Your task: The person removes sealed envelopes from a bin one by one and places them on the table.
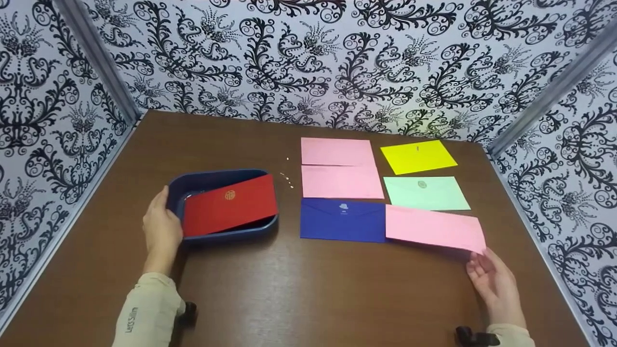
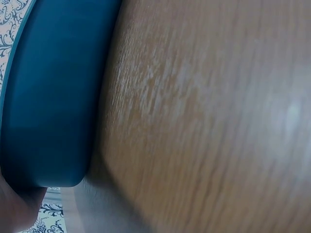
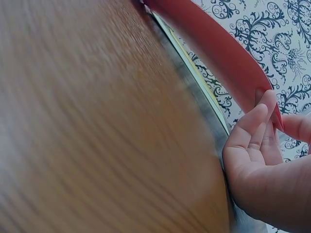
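Observation:
In the head view my left hand holds the left end of a dark blue plastic tub, fingers along its rim. A red envelope with a gold emblem lies slanted in the tub, one end up on the right rim. My right hand pinches the near right corner of a pink envelope between thumb and fingers. That corner is raised, and the right wrist view shows the envelope bowed above the table. Its far left end meets the edge of a dark blue envelope with a pale hat emblem.
Two more pink envelopes, an upper one and a lower one, lie behind the blue one. A yellow envelope and a mint green envelope lie at the back right. Small white bits dot the brown table. Patterned panels enclose it.

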{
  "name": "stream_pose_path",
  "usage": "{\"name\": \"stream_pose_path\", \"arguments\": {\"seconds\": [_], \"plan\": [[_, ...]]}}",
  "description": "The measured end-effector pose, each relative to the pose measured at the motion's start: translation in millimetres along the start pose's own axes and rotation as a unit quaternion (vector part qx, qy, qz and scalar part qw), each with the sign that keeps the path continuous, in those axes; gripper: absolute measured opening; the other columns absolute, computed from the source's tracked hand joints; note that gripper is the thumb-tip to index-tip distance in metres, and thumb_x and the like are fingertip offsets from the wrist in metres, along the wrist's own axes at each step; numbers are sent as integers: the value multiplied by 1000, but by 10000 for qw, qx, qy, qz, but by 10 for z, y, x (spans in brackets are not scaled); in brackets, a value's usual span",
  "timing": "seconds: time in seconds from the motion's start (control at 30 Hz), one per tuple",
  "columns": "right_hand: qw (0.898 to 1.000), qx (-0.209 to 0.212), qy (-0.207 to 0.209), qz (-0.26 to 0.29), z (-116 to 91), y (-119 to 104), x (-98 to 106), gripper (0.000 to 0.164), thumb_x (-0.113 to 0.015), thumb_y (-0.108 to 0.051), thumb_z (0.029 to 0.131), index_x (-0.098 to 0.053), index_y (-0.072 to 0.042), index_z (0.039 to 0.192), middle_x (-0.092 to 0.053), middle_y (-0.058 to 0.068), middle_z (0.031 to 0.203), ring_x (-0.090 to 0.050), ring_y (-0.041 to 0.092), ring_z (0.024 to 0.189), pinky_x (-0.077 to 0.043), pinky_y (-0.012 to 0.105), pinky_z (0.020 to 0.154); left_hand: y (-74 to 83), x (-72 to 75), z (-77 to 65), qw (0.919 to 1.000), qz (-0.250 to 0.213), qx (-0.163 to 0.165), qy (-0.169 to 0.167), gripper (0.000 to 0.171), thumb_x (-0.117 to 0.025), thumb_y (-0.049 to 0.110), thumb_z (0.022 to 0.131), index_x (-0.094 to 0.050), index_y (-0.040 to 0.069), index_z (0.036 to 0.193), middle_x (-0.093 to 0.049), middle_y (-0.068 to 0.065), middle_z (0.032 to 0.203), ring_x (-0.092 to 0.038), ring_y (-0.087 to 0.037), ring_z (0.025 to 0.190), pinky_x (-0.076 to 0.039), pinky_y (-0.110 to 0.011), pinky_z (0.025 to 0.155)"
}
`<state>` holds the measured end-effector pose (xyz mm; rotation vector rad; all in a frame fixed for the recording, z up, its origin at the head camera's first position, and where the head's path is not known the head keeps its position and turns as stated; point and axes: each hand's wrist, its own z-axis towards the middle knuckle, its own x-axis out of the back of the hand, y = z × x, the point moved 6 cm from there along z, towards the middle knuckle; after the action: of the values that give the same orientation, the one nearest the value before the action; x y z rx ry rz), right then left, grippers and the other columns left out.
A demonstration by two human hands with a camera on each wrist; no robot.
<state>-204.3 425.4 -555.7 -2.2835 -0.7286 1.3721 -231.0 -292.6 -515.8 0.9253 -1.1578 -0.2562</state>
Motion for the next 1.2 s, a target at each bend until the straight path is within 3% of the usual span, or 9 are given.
{"name": "stream_pose_path", "arguments": {"seconds": [0.2, 0.43, 0.83, 1.2], "plan": [[10000, 3, 48, -11, -9, -55, 58, 18, -54, -13, 100, -68, -7, 91, -70, 8, 82, -67, 20, 78, -57, 30, 74, 4, 3, 4, 10000, 69, -20, 11, 60, -32, -5, 96, -36, 9, 154, -41, -20, 156, -41, -48, 139, -33, -59, 115], [9994, 206, -268, -91, -20, -117, 111, 25, -49, -10, 102, -68, -2, 88, -71, 11, 78, -68, 20, 75, -57, 30, 71, -11, -1, 7, 10000, 48, -26, 5, 60, -31, -5, 95, -37, 8, 154, -41, -20, 156, -40, -48, 139, -33, -60, 115], [9979, 284, 93, -575, -77, -197, 200, 22, -52, -11, 101, -68, -8, 88, -71, 7, 80, -68, 18, 76, -58, 28, 72, -15, 0, 1, 10000, 12, -11, 38, 60, -31, -5, 95, -38, 9, 154, -42, -18, 156, -40, -47, 140, -33, -60, 115], [9980, 320, 23, -540, -102, -242, 208, 22, -51, -8, 102, -69, -8, 89, -72, 9, 80, -70, 20, 75, -59, 30, 71, -13, 4, 5, 10000, 8, 77, -12, 61, -30, -4, 96, -37, 11, 154, -41, -16, 157, -40, -47, 140, -33, -60, 115]]}}
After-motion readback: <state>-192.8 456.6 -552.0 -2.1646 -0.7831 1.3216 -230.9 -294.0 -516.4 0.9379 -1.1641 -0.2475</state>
